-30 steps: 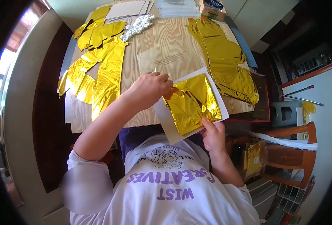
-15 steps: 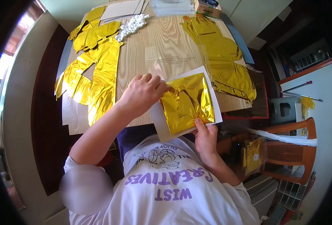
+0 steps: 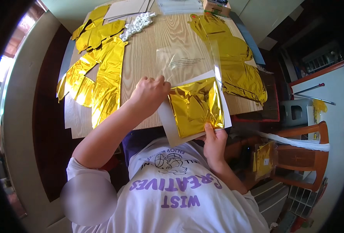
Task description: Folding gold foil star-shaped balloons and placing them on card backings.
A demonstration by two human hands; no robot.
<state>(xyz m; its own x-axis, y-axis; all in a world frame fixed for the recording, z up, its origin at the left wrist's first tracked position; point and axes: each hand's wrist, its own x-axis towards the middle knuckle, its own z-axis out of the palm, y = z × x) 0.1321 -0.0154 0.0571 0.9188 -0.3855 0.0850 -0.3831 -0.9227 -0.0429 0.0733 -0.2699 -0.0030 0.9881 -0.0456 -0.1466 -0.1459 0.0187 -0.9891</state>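
Under and beyond both hands runs a wood-grain table (image 3: pixel 141 66), and here's the right hand (image 3: pixel 214 145), thumb down on the folded gold foil (image 3: pixel 197 106), clamping it against a white card (image 3: pixel 167 124) at the near edge. Across at the foil's other side, the left hand (image 3: pixel 152 91) curls its fingers in; whether they pinch anything, I can't tell. Flattened gold foil sheets (image 3: pixel 108 77) spread left of that grip, more gold foil (image 3: pixel 238 58) lies to its right, and a white knotted clump (image 3: pixel 138 26) sits farther off. Right of the right hand, a wooden chair (image 3: pixel 317 159) carries white strands (image 3: pixel 296 143). Now the containers: just ahead of the grip lies a clear bag (image 3: pixel 185 62), printed, wood showing through; far beyond, a cardboard box (image 3: pixel 218 11) holds dark items, and by the chair a clear packet (image 3: pixel 264 160) holds gold foil. Hidden: the right fingers, behind the card. That far box is cut by the upper edge, its contents hard to name, and a round blur covers the left sleeve (image 3: pixel 90 171).
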